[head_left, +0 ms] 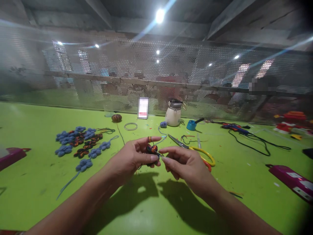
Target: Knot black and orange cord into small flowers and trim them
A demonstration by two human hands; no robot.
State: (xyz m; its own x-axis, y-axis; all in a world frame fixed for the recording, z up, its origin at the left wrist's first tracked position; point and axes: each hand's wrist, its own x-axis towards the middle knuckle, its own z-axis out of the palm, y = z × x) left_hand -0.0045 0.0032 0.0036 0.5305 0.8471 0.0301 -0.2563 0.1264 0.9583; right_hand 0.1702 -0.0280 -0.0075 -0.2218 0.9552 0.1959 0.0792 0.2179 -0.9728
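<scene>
Near the middle of the view, my left hand is closed around a small crocheted piece in dark, orange and blue yarn. Yarn is wrapped round its outstretched index finger. My right hand pinches a thin shaft that looks like a crochet hook, with its tip against the piece; fingers hide most of it. Blue yarn runs from the piece back to a small blue ball. Scissors with yellow and orange handles lie just behind my right hand.
To the left lie blue crocheted flowers and dark-orange ones. A variegated yarn ball, a ring, a phone, a jar and a blue container stand behind. Right are cables and a purple power strip.
</scene>
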